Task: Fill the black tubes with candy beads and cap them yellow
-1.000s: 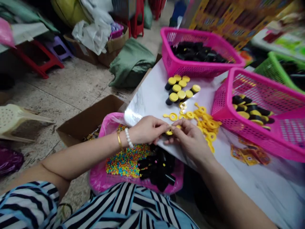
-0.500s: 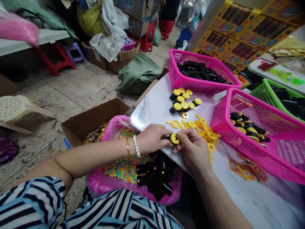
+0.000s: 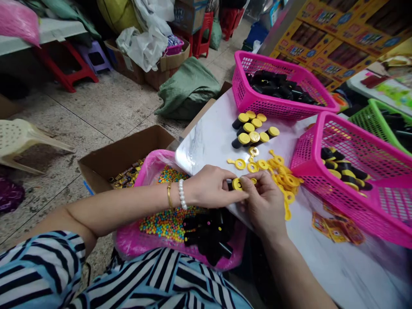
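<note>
Black tube mostly hidden

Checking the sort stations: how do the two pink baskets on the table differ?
The far pink basket holds black tubes with no yellow showing, while the near pink basket holds yellow-capped black tubes. The far pink basket's heap also looks fuller than the near pink basket's. Both are pink plastic mesh and rest on the white marble-look tabletop.

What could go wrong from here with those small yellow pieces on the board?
The black tube with a yellow ring, held by the left hand and right hand, is close to the board's edge, so a slip could drop it into the coloured beads below. The loose yellow rings beside the right hand might get knocked and scatter.
</note>
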